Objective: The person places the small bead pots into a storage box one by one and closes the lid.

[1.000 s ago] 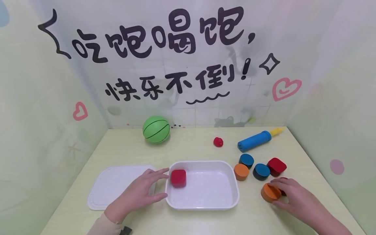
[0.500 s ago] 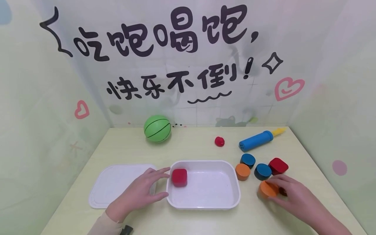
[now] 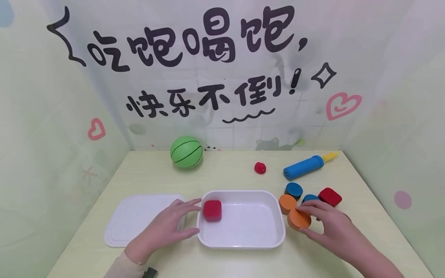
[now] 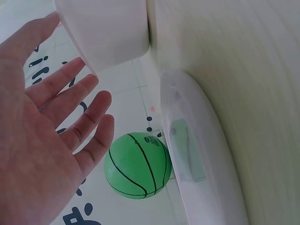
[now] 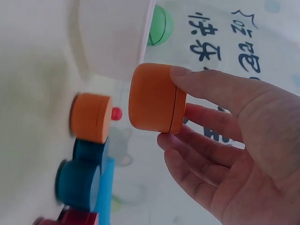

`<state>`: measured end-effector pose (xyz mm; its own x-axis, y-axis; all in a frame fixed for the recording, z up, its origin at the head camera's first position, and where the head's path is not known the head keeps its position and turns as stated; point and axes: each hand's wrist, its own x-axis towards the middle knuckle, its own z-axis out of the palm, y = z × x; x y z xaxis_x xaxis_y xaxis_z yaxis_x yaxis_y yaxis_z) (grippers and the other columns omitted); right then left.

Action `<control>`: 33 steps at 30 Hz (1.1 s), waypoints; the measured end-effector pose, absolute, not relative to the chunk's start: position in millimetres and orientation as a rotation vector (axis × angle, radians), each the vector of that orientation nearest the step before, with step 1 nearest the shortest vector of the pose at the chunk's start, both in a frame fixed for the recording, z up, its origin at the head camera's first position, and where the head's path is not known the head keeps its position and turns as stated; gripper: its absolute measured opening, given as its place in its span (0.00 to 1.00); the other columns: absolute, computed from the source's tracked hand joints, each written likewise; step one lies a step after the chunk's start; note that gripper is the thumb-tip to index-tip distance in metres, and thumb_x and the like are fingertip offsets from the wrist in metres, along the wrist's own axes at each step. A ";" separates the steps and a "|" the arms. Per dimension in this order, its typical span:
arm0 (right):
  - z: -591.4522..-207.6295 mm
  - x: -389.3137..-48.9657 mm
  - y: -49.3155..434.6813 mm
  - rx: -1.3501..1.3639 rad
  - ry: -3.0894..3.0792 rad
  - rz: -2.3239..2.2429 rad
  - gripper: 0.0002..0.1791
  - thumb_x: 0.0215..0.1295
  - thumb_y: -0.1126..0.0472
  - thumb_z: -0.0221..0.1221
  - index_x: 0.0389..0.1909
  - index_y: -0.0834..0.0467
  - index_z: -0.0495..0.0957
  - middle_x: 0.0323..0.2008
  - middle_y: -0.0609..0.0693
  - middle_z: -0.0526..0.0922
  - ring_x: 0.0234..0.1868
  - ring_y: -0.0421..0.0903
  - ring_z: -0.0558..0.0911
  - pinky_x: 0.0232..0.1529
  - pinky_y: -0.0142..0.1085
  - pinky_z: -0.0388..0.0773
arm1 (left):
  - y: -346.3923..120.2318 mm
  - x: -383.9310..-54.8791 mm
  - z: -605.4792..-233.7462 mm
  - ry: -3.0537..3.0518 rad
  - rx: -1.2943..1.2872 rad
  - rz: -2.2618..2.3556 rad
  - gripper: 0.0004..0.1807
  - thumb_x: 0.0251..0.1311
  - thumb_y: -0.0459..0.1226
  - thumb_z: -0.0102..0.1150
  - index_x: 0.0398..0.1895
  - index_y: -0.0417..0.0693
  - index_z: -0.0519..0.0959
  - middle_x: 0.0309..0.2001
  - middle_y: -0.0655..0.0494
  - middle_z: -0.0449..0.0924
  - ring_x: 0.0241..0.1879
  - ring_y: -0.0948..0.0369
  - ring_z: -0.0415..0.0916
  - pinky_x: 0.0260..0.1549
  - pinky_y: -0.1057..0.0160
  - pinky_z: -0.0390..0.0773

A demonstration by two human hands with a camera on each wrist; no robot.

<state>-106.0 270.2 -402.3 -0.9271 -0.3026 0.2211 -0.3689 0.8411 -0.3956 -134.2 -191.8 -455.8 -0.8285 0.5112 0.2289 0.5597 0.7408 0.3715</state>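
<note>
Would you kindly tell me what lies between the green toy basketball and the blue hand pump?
In the head view, a small red object lies between the green toy basketball and the blue hand pump, nearer the pump.

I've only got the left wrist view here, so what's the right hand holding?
Observer: The right hand pinches an orange tub.
Operator: I see just the outside of the white box. What's in it?
Observer: A red block, near its left end in the head view.
Operator: Besides the ball, what's farther back?
Observer: A blue pump lies toward the back right in the head view.
</note>
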 end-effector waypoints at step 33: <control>-421.9 -133.9 119.5 1.136 -3.057 0.854 0.24 0.60 0.48 0.74 0.58 0.44 0.85 0.55 0.38 0.84 0.58 0.41 0.80 0.61 0.41 0.82 | -191.0 -132.8 -452.3 -2.865 -0.835 -0.641 0.32 0.58 0.58 0.71 0.65 0.62 0.80 0.73 0.68 0.71 0.54 0.68 0.71 0.49 0.59 0.83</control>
